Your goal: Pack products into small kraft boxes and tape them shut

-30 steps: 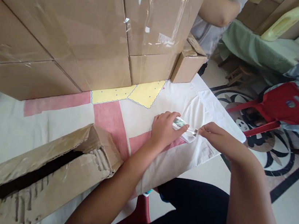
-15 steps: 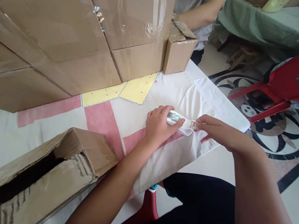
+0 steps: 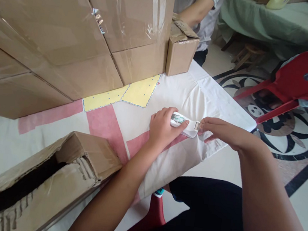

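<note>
A small white tape dispenser [image 3: 191, 127] lies on the table's near right part, a roll with green print showing in its body. Wrapped over its left end, my left hand [image 3: 161, 127] grips it with the thumb along its side. At the dispenser's right end, by the cutting edge, my right hand [image 3: 211, 128] is pinched closed, palm turned down. Its fingertips appear to hold the end of the clear tape, though the strip itself is hard to see.
Large taped cardboard boxes [image 3: 68, 36] form a wall on the left, over yellow dotted paper [image 3: 140, 93]. A small carton [image 3: 181, 54] stands at the far edge. An open carton [image 3: 103, 154] lies nearby. Beyond are a person [image 3: 208, 24] and a red chair [image 3: 303, 78].
The view has shifted slightly. Both hands keep the same grip at the tape dispenser, with little visible movement.
</note>
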`<state>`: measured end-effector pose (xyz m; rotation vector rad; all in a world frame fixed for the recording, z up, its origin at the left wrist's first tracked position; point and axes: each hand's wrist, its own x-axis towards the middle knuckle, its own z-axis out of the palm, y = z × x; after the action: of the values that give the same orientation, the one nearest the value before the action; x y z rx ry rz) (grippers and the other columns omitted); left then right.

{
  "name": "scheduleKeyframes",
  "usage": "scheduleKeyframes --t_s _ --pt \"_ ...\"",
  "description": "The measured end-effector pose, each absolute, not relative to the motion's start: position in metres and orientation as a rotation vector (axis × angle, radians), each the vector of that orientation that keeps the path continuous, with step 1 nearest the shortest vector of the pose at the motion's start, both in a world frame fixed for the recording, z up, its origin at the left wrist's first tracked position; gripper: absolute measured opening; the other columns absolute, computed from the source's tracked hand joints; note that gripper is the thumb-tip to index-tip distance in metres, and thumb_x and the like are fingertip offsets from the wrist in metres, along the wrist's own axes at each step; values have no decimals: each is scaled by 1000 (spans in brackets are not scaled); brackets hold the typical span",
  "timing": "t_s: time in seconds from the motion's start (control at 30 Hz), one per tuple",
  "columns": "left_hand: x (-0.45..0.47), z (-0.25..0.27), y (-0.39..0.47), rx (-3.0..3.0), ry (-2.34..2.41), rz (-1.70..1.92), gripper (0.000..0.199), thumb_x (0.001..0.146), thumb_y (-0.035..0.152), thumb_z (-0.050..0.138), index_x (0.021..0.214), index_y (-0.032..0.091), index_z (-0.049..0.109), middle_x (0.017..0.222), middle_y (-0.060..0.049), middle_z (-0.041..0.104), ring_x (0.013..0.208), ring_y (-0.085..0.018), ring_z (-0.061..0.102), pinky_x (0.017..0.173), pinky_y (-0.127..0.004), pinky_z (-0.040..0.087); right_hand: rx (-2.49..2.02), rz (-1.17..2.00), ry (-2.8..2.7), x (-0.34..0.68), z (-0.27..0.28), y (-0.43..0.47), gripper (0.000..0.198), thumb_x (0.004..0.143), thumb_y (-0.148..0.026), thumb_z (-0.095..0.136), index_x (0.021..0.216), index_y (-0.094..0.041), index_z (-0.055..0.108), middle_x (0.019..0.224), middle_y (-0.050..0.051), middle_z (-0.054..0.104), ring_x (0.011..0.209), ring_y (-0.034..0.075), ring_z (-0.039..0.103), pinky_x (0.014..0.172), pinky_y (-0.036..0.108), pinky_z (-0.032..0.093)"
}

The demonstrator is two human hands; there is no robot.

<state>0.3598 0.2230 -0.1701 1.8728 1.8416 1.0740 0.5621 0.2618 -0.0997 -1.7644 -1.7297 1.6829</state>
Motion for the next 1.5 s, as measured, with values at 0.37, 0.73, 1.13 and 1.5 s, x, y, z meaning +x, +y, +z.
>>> scheduleKeyframes --t_s 0.37,0.73,1.13,1.5 --pt "360 -170 223 1877 1847 1063 37 85 50 71 110 27 58 111 -2 70 104 -23 65 95 -38 42 -1624 1817 -1660 567 -98 266 20 71 -39 79 76 -21 74 102 8 68 108 27 62 99 41 57" --pt "360 -170 222 1869 1839 1076 35 85 49 72 109 27 57 111 -1 69 104 -22 65 96 -39 42 -1612 1807 -1728 566 -91 263 29 69 -48 80 74 -21 72 100 6 69 107 26 61 103 39 50" --pt "359 -171 221 1868 1844 1071 34 86 48 71 109 28 57 108 -1 69 103 -22 64 97 -39 41 -1710 1606 -2056 570 -114 266 10 78 -30 65 75 -23 59 76 1 58 74 18 49 69 31 40" --pt "360 -126 174 1786 1383 1766 18 97 34 54 108 20 58 84 -1 58 81 -16 58 82 -31 46 -1353 1293 -2038 538 -48 241 21 78 -41 68 79 -20 66 72 2 58 68 16 49 65 29 42"
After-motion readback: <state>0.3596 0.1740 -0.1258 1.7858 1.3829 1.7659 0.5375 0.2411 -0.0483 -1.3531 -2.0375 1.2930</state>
